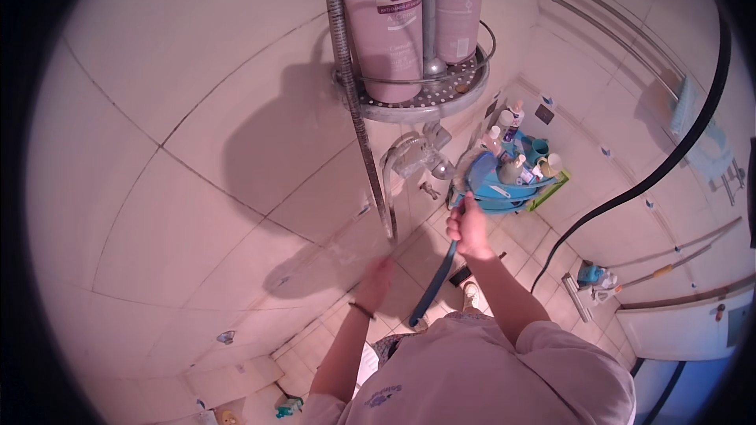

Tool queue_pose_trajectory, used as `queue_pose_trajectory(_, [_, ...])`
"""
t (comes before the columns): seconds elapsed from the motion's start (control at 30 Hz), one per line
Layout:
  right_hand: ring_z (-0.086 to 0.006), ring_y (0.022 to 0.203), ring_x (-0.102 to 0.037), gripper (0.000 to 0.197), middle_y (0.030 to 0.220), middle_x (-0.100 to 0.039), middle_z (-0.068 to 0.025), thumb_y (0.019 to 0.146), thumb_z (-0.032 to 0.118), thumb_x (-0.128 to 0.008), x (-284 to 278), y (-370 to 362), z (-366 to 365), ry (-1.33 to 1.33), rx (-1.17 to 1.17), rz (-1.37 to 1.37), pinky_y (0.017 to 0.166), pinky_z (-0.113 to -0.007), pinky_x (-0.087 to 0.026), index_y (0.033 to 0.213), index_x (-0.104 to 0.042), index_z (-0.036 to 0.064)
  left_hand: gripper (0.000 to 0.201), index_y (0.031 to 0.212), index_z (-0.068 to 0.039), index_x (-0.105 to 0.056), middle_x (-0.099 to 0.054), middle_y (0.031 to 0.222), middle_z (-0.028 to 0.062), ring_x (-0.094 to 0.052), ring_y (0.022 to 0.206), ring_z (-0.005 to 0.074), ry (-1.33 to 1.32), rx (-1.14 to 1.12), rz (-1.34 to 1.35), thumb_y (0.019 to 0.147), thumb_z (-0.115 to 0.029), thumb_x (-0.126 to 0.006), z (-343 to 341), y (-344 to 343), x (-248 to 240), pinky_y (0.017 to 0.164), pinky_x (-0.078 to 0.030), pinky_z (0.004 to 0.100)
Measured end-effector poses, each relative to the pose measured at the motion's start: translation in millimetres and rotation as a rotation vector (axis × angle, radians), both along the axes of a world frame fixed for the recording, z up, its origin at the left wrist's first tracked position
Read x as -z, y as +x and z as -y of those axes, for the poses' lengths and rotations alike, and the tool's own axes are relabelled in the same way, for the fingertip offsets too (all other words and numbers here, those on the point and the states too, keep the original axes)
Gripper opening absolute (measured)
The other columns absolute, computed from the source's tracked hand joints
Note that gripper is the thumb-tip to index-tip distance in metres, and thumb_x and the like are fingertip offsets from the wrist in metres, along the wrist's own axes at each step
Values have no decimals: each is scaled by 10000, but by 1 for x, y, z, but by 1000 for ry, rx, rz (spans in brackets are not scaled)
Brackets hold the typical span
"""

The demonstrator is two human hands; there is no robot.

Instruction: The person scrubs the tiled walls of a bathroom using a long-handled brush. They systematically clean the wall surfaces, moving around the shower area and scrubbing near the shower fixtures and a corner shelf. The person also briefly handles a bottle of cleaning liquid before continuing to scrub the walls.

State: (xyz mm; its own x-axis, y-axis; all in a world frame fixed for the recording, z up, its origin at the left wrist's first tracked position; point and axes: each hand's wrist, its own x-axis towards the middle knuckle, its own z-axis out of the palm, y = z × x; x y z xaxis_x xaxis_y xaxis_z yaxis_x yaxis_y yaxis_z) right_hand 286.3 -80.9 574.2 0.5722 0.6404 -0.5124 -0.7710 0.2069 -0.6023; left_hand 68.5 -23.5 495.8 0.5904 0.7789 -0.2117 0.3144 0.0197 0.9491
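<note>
My right hand [472,228] is closed around the handle of a long-handled scrub brush [435,287]. The blue brush head, with pale bristles facing the wall, is raised beyond my fist, and the dark handle slants down toward my body. Ahead of the bristles is the chrome shower mixer tap [417,159], apart from them as far as I can tell. My left hand [378,282] is low beside the tiled wall [236,212], below the metal shower hose [356,102]. Motion smears its fingers, and whether it touches the wall is unclear.
Two pink bottles [386,39] stand on a round wall shelf [417,114] above the tap. A blue rack [504,203] of toiletries fills the far corner. A black hose [630,197] hangs at the right, near a floor squeegee [577,297] and a towel rail [618,20].
</note>
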Motion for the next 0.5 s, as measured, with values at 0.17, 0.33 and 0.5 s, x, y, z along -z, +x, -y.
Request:
queue_pose_trajectory(0.17, [-67, 349, -228, 272, 508, -302, 16, 890, 323, -350, -4, 28, 24, 32, -14, 60, 289, -196, -131, 693, -362, 137, 169, 913, -29, -542, -573, 820, 110, -550, 786, 215, 228, -279, 113, 807, -123, -449, -79, 44, 44, 690, -434, 296])
queue_pose_trajectory(0.33, [-57, 341, -221, 262, 498, -278, 28, 898, 301, -341, -7, 50, 31, 80, -77, 5, 290, -196, -136, 704, -376, 127, 179, 863, -26, -532, -562, 704, 82, -548, 693, 202, 85, -137, -127, 814, -148, -410, -126, 56, 109, 595, -443, 346])
queue_pose_trajectory(0.5, [-54, 351, -220, 238, 520, -313, 22, 892, 296, -370, 5, 87, 32, -81, -48, 30, 283, -187, -139, 739, -386, 114, 218, 735, -130, -455, -435, 627, 26, -446, 535, 169, -775, -512, -219, 753, -345, -487, -80, 49, 121, 500, -395, 389])
